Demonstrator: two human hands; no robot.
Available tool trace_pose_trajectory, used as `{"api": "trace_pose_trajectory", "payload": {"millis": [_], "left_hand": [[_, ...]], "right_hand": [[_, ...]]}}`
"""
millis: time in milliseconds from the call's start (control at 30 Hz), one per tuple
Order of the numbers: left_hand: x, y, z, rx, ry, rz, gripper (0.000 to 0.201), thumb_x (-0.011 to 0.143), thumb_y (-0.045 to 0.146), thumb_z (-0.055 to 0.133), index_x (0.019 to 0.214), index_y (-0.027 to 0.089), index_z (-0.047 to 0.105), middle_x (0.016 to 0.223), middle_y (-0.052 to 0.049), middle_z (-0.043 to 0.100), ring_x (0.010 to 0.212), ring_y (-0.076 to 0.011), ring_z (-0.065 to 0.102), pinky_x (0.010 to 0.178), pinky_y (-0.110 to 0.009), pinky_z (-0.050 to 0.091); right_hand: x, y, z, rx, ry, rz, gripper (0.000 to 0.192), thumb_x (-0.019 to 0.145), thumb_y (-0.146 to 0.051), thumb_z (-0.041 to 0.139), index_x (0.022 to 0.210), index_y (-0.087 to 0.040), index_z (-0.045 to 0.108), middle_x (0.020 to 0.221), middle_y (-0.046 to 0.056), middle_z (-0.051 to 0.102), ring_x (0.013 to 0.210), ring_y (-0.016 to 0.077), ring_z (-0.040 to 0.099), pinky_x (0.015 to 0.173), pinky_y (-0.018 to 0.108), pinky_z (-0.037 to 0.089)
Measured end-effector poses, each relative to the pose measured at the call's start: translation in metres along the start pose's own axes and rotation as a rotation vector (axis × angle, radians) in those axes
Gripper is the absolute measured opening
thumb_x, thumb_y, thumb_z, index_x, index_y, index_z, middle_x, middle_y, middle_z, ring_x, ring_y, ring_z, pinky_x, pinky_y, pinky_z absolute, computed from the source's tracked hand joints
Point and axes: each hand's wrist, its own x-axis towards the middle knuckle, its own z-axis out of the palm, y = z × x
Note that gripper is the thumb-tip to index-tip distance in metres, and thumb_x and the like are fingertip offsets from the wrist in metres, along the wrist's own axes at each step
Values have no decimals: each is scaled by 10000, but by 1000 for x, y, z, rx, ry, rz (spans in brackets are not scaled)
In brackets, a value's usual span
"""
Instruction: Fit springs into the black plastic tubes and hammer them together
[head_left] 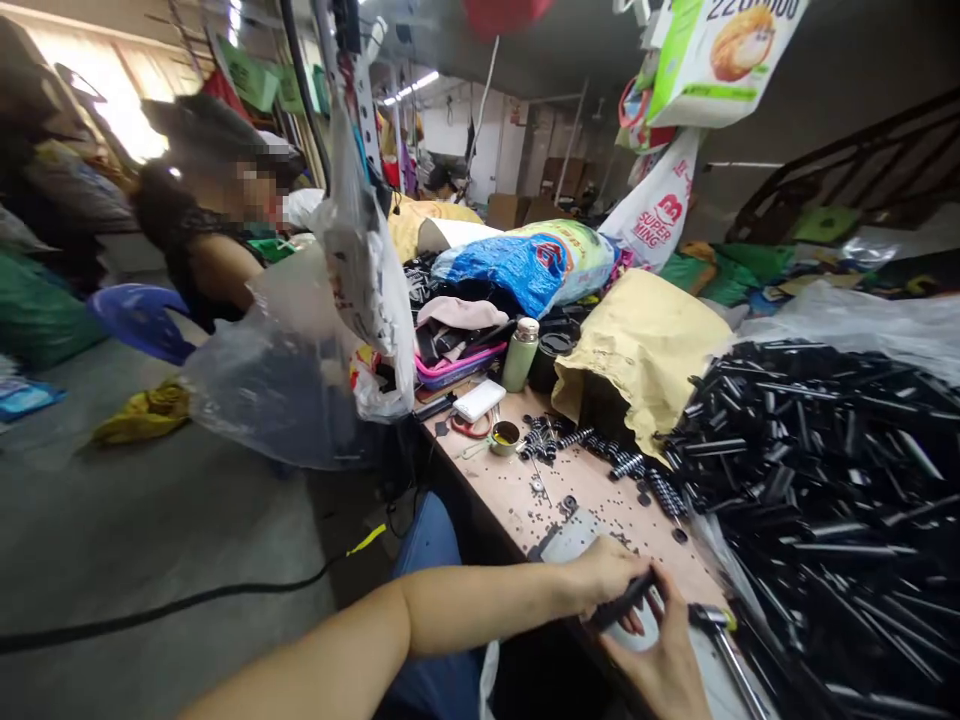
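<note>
A short black tube-like part (624, 602) is held between my two hands over the near edge of the workbench (499, 490). My left hand (604, 572) closes around it from the left, with some fingers hidden. My right hand (671, 640) grips its far end between thumb and fingers. Just right of that hand lies a tool with a metal shaft (739, 672) and a dark and yellow head. Beyond my hands, black coiled springs (626, 464) and many tiny dark pieces are scattered over the bench.
A large heap of black tubes (840, 500) fills the right side. Further back are a yellow paper sack (637, 330), a green thermos (520, 356), a white device (478, 401) and a small metal cup (505, 437). Plastic bags (375, 270) hang at left, near a seated person (217, 250).
</note>
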Motion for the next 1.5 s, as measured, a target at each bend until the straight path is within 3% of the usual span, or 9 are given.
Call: {"api": "trace_pose_trajectory", "payload": {"millis": [233,300,433,600,767,900,1100,1267,1500], "left_hand": [[11,-14,5,162,37,-100,415,930,387,341,813,104,621,515,-33,533,384,-158,505,438,-302,466],[8,-24,6,335,57,50,477,949,403,278,994,94,638,661,-67,597,520,-174,578,564,-341,521],[0,-47,5,1014,67,640,495,882,389,497,1325,169,501,1096,-128,586,981,-238,580,868,-380,488],[7,-52,-11,1626,-27,908,351,894,159,454,1230,94,529,960,-119,613,890,-224,574,779,-336,473],[14,-43,-29,1807,-110,1125,284,928,177,449,1192,141,550,922,-83,619,821,-186,578,685,-314,423],[12,-46,-33,1837,-89,1146,315,921,176,463,1226,154,542,934,-93,625,837,-191,573,708,-340,405],[1,-56,-36,1787,-68,1035,406,900,91,417,1280,185,524,1098,-108,638,1008,-228,549,920,-466,345],[0,-59,-39,1755,-49,1027,421,923,111,370,1305,203,522,1142,-119,634,1068,-261,529,961,-512,313],[-10,-69,-23,1816,-13,942,445,954,168,295,1354,153,489,1242,-151,603,1191,-281,499,1039,-529,273]], "right_hand": [[-8,2,-6,-88,-47,-9,914,597,-514,723,1360,-240,300,1263,141,515,1102,352,582,931,535,491],[-13,10,-4,-198,26,-14,921,596,-529,714,1351,-182,316,1240,173,522,1103,368,562,923,552,475],[-21,31,0,-398,197,0,805,706,-530,603,1333,-96,346,1175,222,541,1059,381,549,885,565,455],[-49,40,-40,-714,152,-25,681,839,-564,443,1296,-60,420,1142,240,565,1054,370,551,836,492,471],[-92,60,-95,-1159,162,186,536,909,-521,315,868,-89,630,719,176,591,680,321,585,634,436,452],[-99,57,-95,-1027,84,372,511,920,-531,264,833,-152,594,739,154,611,636,280,592,569,384,424],[-103,-13,-87,-437,-118,640,476,940,-542,182,762,-225,489,603,42,577,557,202,564,564,301,388],[-121,-55,-77,-489,86,717,431,979,-475,190,918,-198,515,683,49,611,592,187,576,575,270,347],[-122,-80,-71,-615,-60,740,362,997,-398,246,935,-170,520,655,52,626,532,184,573,518,260,268]]}}
